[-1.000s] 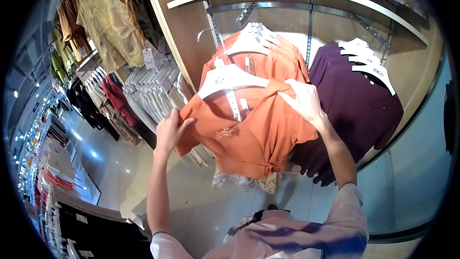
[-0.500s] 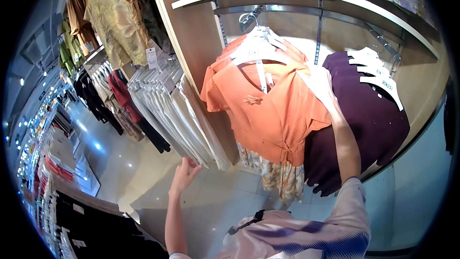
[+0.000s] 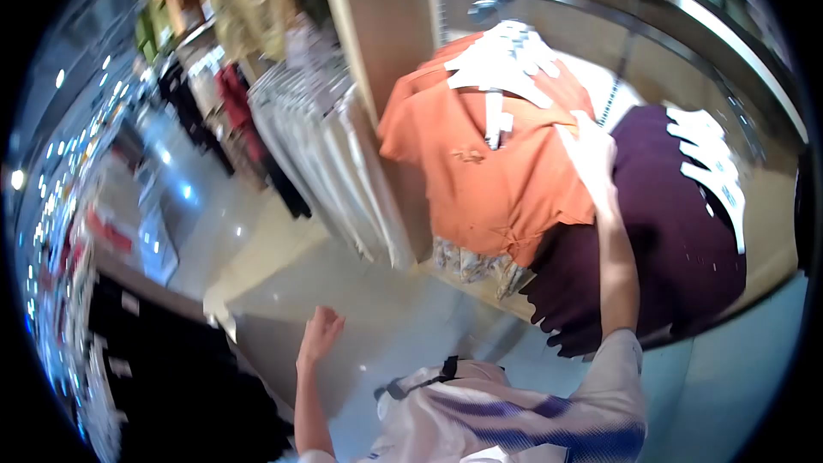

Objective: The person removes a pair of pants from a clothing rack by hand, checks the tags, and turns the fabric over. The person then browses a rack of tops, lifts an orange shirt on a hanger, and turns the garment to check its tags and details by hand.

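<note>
An orange top (image 3: 480, 171) hangs on a white hanger (image 3: 500, 77) at the front of the rail, with more orange garments behind it. My right hand (image 3: 590, 154) is at the top's right shoulder, its fingers blurred against the fabric, so its grip is unclear. Low in the view, away from the clothes, my left hand (image 3: 322, 333) is loosely curled with nothing in it. Dark purple garments (image 3: 660, 231) on white hangers are just right of my right forearm. A patterned floral cloth (image 3: 471, 264) shows below the orange top.
White trousers (image 3: 330, 154) hang to the left beyond a wooden panel (image 3: 390, 43). A yellow patterned top (image 3: 244, 0) is at the upper left. Black garments (image 3: 163, 369) fill the lower left. A white shelf edge (image 3: 686, 4) runs across the top right.
My left hand has let go of the orange top and dropped low. The top has moved back against the other orange garments. My right hand stays by its shoulder while the view has shifted.
</note>
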Demonstrator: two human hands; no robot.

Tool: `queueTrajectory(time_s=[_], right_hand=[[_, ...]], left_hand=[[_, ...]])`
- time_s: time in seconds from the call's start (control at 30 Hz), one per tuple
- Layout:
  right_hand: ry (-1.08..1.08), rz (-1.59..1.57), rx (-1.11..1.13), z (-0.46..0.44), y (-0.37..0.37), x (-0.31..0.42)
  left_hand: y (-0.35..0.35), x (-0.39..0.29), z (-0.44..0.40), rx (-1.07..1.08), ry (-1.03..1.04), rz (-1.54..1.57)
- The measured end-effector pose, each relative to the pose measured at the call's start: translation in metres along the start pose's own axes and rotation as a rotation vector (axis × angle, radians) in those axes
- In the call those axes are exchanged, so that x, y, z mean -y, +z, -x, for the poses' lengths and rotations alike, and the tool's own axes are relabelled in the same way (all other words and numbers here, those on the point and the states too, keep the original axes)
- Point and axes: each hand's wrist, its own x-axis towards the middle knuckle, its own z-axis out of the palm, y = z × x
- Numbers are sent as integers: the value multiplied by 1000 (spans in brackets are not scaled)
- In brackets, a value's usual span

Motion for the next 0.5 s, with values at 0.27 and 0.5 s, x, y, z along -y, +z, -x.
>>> queueTrajectory(time_s=[0.27,0.5], right_hand=[[97,76,293,-3,29,-11],[-143,135,-159,46,10,96]], left_hand=[[11,-20,39,-117,-50,40],[-5,7,164,-266,-411,60]])
